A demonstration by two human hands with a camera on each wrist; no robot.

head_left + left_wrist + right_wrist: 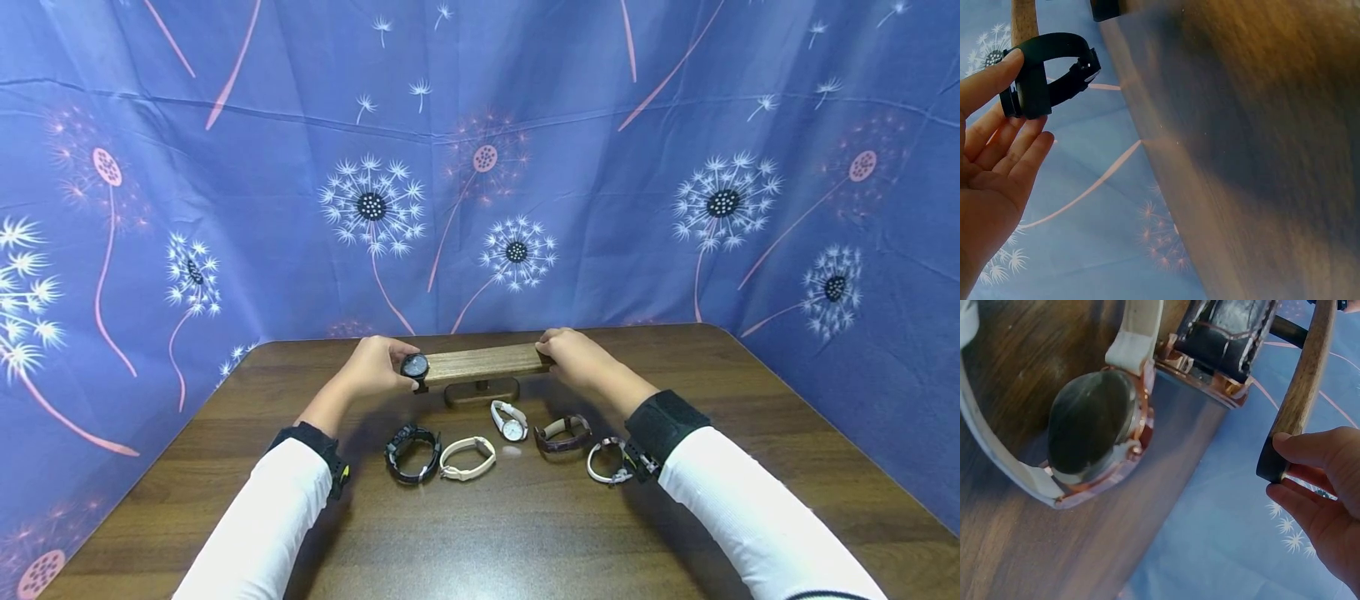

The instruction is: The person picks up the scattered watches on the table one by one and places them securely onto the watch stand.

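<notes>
A wooden bar of a watch stand lies crosswise above its dark oval base near the table's far side. Round the bar's left end sits a black watch, its dial facing up. My left hand pinches this watch at the bar end, thumb on one side and fingers on the other; the left wrist view shows its black strap looped below the bar. With thumb and fingertips, my right hand grips the bar's dark right end.
In front of the stand lie several watches: a chunky black one, a cream one, a white-strapped one, a dark brown one and a white one beside my right wrist. A blue dandelion cloth hangs behind the table.
</notes>
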